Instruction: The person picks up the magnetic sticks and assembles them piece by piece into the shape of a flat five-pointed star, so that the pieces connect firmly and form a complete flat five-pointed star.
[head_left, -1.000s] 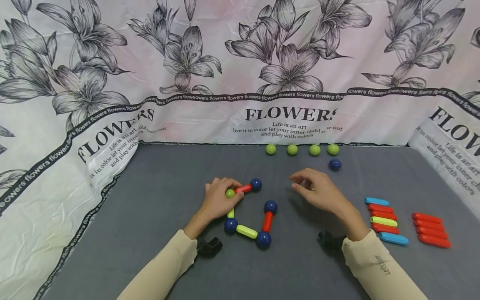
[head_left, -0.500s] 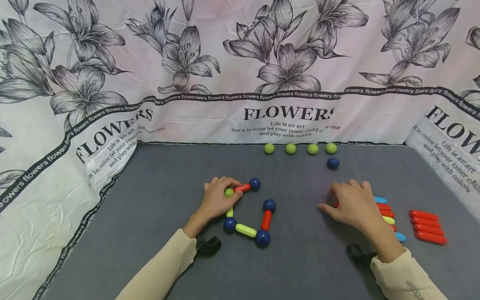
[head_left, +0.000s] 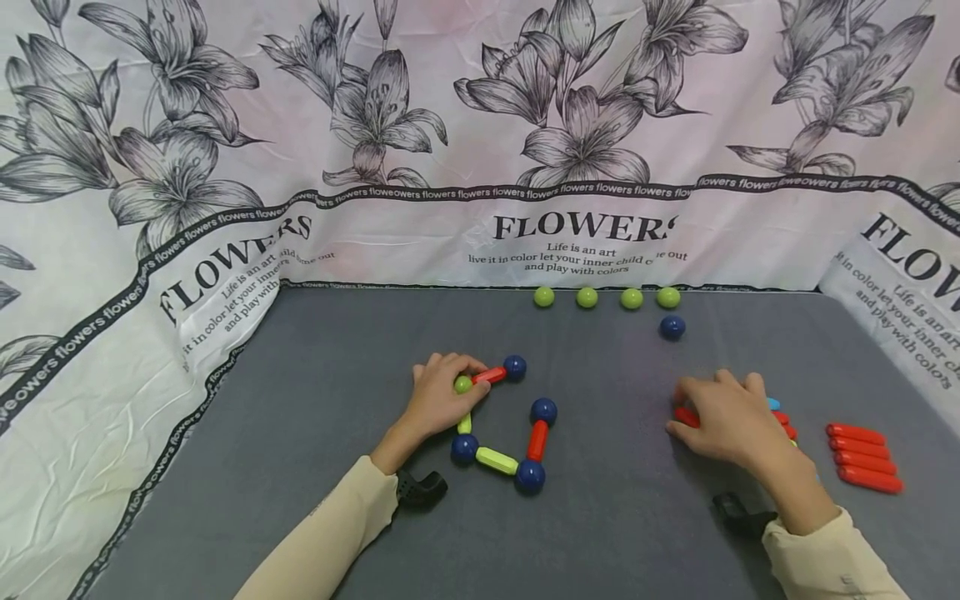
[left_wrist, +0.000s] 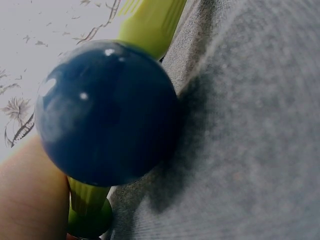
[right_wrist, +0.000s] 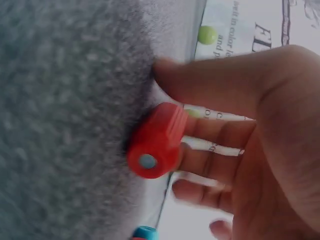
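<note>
In the head view my left hand grips a light green ball at a corner of a rod-and-ball frame, thumb near the attached red rod. A dark blue ball ends that rod. Below, a yellow-green rod reaches another blue ball, large in the left wrist view. My right hand is around a loose red rod on the grey cloth. Its fingers touch or nearly touch the rod; the thumb stands apart, as the right wrist view shows. The hand partly hides the rod row behind it.
The frame continues through a yellow-green rod, a blue ball and a red rod to another blue ball. Several green balls line the back, near a blue ball. Several red rods lie far right.
My right hand has moved right from the middle of the table to the loose red rod, which has come into view beneath it. The left hand and the frame stay put.
</note>
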